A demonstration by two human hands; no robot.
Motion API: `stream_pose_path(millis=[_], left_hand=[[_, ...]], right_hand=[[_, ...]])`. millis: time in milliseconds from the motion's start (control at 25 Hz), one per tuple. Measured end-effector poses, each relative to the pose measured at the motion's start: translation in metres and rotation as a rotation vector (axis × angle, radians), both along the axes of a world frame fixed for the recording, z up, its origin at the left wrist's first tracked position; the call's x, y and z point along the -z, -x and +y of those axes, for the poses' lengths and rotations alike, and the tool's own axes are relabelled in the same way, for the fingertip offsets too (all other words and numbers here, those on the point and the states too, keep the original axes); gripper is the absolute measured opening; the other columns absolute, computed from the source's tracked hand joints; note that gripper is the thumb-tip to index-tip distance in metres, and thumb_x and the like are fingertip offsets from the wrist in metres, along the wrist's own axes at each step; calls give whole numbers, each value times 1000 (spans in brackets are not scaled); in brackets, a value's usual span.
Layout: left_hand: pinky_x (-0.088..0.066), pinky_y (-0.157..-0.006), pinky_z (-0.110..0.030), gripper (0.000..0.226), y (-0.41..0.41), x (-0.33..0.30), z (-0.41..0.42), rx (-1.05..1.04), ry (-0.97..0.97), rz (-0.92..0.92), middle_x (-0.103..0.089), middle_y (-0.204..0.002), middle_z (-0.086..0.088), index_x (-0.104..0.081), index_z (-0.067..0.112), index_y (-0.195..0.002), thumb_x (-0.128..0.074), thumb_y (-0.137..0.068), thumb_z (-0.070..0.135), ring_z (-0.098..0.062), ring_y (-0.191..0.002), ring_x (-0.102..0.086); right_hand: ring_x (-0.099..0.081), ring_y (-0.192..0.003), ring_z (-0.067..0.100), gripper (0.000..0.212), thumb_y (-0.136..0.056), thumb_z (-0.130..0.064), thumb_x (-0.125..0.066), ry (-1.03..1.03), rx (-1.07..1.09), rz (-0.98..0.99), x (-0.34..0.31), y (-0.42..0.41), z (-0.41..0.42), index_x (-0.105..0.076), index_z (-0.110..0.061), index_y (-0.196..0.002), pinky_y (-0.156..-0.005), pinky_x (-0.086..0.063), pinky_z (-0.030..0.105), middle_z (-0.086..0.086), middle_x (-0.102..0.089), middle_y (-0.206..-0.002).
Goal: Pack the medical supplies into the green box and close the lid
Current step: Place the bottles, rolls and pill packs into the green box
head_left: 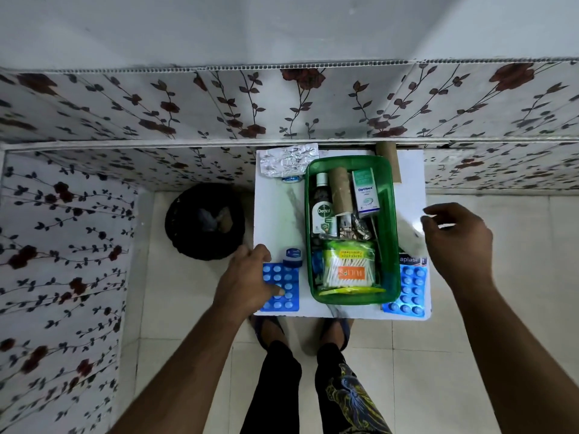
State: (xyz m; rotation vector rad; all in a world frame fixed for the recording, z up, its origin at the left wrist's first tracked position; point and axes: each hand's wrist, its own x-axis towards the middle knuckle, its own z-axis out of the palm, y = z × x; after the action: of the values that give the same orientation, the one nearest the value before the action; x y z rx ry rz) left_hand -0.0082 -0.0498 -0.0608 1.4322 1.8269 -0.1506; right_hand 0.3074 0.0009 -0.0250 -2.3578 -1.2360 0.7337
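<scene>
The open green box [393, 233] stands on a small white table [275, 208]. Inside lie a Dettol bottle [323, 208], a cardboard roll [340, 191], an Optibex carton [365, 191] and a pack of cotton buds [351, 267]. My left hand [247, 283] rests flat on a blue pill strip [283, 288] at the table's front left, fingers spread, beside a small blue jar [293, 256]. My right hand [457, 239] hovers over the table's right edge, fingers apart, close to something white and blurred [413, 236]. A second blue pill strip [409, 288] lies at the front right.
A silver blister sheet [286, 161] lies at the table's back left. Another cardboard roll [388, 161] stands behind the box. A black waste bin [205, 220] sits on the floor to the left. Floral wall panels surround the spot. My feet are under the table's front edge.
</scene>
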Motion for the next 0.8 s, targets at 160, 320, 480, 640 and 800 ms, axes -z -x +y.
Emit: stream_pose_path(millis=[160,320,480,640,800], left_hand=[[-50,-73,-40,55,-4,8,-5,8,-64,53,-40,-98,-1,-48,21,-92,-88,-56,28,-23,-89,-50],[-44,-61,-35,42,4,9,-2,-61,-73,2,-52,-81,1,-45,22,-76,-84,-60,21,-20,-75,-52],[-42,-61,-29,28,16,4,6,-215,11,-177,-55,-67,4,-55,20,-72,-80,-68,8,-14,-64,-50],[-48,-68,-30,21,31,-14,17,-244,46,-272,-65,-76,-3,-67,21,-76,-80,-71,5,-16,-70,-57],[-54,-66,-23,28,45,-65,31,-329,86,-439,-73,-69,3,-75,23,-76,-71,-79,-5,-10,-68,-65]], right_hand=[[-62,-103,29,38,-83,-31,-70,97,-96,-79,29,-8,-5,-67,-23,-119,-87,-50,38,8,-63,-114],[-58,-109,33,42,-80,-36,-71,196,-177,-99,40,-9,-2,-65,-24,-120,-88,-49,40,10,-63,-115],[-60,-104,33,36,-79,-34,-71,233,-188,-43,44,-10,0,-69,-23,-113,-84,-49,37,8,-70,-107],[-64,-97,30,28,-81,-28,-72,257,-164,21,45,-8,4,-70,-15,-106,-75,-42,29,10,-70,-105],[-60,-89,26,16,-83,-23,-71,245,-143,97,32,-9,8,-65,-13,-93,-71,-38,28,3,-67,-93]])
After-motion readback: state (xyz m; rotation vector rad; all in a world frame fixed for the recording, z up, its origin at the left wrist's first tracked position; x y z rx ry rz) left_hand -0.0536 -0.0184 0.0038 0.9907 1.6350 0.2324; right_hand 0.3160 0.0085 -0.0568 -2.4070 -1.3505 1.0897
